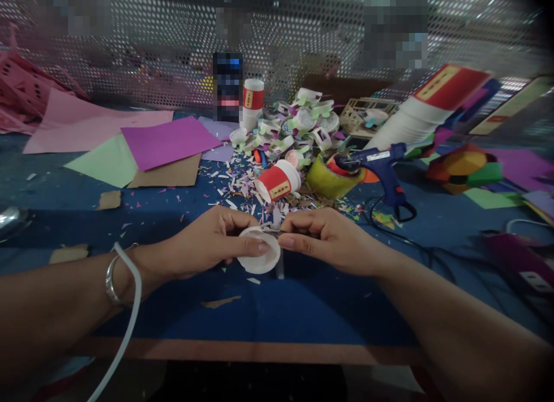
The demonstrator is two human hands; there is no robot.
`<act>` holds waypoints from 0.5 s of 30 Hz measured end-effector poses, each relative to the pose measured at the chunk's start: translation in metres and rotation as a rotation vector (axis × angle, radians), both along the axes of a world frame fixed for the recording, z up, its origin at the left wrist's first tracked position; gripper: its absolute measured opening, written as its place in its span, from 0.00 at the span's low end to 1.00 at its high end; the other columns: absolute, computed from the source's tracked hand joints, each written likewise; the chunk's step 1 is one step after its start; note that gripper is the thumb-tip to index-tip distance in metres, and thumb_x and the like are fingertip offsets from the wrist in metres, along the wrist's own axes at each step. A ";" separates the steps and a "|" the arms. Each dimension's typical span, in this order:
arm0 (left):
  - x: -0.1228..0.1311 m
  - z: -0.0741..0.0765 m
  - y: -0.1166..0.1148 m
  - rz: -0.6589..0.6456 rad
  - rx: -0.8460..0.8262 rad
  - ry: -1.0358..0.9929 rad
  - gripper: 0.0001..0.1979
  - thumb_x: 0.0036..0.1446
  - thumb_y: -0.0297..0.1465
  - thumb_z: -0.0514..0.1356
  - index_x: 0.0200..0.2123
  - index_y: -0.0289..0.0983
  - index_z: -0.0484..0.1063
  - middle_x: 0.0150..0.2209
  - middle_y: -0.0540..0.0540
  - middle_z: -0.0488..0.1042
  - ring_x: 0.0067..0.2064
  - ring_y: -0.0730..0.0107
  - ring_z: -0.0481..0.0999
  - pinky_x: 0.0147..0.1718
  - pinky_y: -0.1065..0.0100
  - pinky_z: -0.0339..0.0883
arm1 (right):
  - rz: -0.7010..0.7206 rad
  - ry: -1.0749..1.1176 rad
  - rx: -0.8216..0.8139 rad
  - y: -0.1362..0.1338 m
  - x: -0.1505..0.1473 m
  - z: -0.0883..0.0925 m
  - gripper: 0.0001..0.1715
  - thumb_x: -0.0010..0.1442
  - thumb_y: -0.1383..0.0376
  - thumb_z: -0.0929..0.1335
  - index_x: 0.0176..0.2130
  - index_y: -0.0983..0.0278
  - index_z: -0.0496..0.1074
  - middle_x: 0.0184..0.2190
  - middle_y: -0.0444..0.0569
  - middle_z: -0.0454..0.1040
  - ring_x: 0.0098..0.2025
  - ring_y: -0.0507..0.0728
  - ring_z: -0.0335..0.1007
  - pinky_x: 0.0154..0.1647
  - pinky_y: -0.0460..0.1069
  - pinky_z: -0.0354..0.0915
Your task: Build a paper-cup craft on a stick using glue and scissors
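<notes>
My left hand (223, 237) grips a round white paper cup piece (257, 263), its thumb pressed inside the rim. Close to its right, my right hand (326, 237) pinches a small thin metallic tool (272, 231), whose tip meets the cup piece's upper edge. The fingers hide the rest of the tool. Just beyond my hands lies a red and white paper cup (279, 181) on its side among paper scraps. A narrow translucent strip (281, 265) shows below my right fingertips.
Cut cup pieces (303, 122) are heaped at the back centre. A blue glue gun (385, 168) rests beside a yellow-green tape roll (331, 179), its cable running right. Stacked cups (407, 122) lean at back right. Coloured sheets (168, 142) lie left, on the blue table (324, 309).
</notes>
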State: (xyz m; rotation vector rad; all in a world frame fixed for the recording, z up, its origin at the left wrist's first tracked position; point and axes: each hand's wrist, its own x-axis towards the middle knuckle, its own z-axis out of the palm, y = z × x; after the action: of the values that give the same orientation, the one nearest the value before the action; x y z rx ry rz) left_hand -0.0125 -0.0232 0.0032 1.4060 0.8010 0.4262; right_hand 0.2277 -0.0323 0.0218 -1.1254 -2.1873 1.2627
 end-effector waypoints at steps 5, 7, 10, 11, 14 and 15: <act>0.000 0.003 0.000 0.012 0.033 -0.013 0.12 0.58 0.35 0.69 0.28 0.34 0.73 0.23 0.55 0.64 0.24 0.81 0.59 0.22 0.78 0.52 | 0.021 -0.017 0.017 0.002 0.002 0.000 0.26 0.67 0.47 0.67 0.29 0.64 0.69 0.23 0.40 0.61 0.27 0.49 0.56 0.28 0.45 0.54; 0.001 0.005 -0.001 0.010 0.048 -0.029 0.12 0.58 0.33 0.69 0.27 0.33 0.73 0.23 0.55 0.65 0.25 0.81 0.59 0.23 0.78 0.53 | 0.020 -0.025 0.031 0.002 0.002 -0.001 0.25 0.68 0.48 0.67 0.29 0.64 0.69 0.24 0.40 0.62 0.27 0.49 0.57 0.28 0.45 0.54; 0.003 0.007 -0.001 0.012 0.061 -0.041 0.11 0.58 0.33 0.68 0.28 0.33 0.74 0.23 0.55 0.66 0.24 0.81 0.59 0.23 0.78 0.54 | 0.022 -0.039 0.052 0.002 0.002 -0.002 0.23 0.69 0.50 0.67 0.30 0.64 0.69 0.24 0.40 0.63 0.27 0.49 0.58 0.27 0.45 0.54; 0.003 0.006 -0.001 0.012 0.065 -0.041 0.11 0.58 0.33 0.68 0.28 0.33 0.74 0.23 0.56 0.66 0.24 0.81 0.59 0.23 0.78 0.55 | 0.021 -0.040 0.060 0.001 0.002 -0.002 0.23 0.69 0.51 0.66 0.30 0.64 0.70 0.24 0.40 0.63 0.27 0.49 0.58 0.27 0.45 0.54; 0.003 0.006 -0.003 0.019 0.081 -0.043 0.11 0.60 0.33 0.67 0.28 0.33 0.74 0.23 0.56 0.65 0.24 0.81 0.59 0.23 0.78 0.55 | 0.014 -0.037 0.081 0.000 0.001 -0.003 0.22 0.69 0.51 0.66 0.30 0.64 0.70 0.24 0.40 0.63 0.26 0.48 0.58 0.27 0.45 0.54; 0.003 0.006 -0.003 0.022 0.082 -0.046 0.11 0.60 0.33 0.67 0.28 0.33 0.74 0.22 0.56 0.65 0.24 0.81 0.59 0.23 0.78 0.55 | 0.014 -0.034 0.084 0.000 0.001 -0.003 0.22 0.69 0.51 0.67 0.30 0.64 0.70 0.23 0.40 0.62 0.26 0.48 0.57 0.27 0.45 0.54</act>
State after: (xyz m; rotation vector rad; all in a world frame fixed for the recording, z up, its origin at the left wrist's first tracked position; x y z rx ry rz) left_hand -0.0095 -0.0264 0.0092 1.4590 0.7699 0.5112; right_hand 0.2291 -0.0321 0.0187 -1.1077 -2.2543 1.1534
